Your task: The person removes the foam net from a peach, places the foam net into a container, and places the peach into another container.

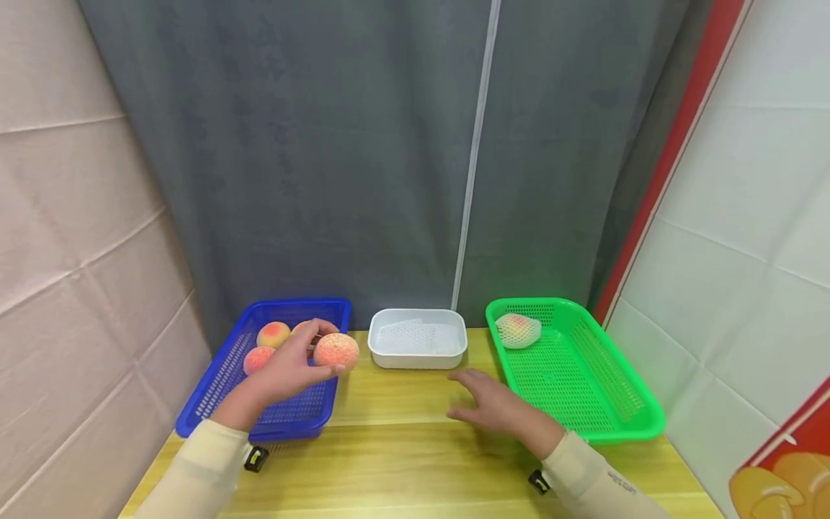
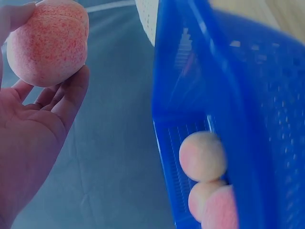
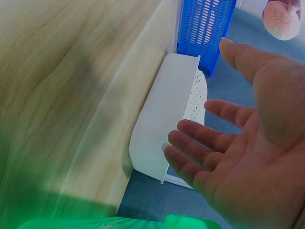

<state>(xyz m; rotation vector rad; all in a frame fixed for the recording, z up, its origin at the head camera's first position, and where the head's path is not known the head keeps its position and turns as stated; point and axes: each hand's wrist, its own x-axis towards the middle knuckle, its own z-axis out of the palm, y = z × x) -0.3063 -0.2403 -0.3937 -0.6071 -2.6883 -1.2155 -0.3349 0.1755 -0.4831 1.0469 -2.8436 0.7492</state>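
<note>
Near the blue plastic basket (image 1: 300, 409), left hand (image 1: 290, 369) grips round pink peach (image 1: 337, 352) — slackening could drop it; right hand (image 1: 491, 404) outstretched, empty.

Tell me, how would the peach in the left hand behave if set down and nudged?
The peach would probably roll, being nearly round. It likely won't slip much, as its speckled skin looks matt. It may be fairly light, since the left hand holds it out between thumb and fingers.

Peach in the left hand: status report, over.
Left hand holds the peach near the blue basket. Right hand empty, near the green basket. Nothing visible between peach and white tray.
</note>
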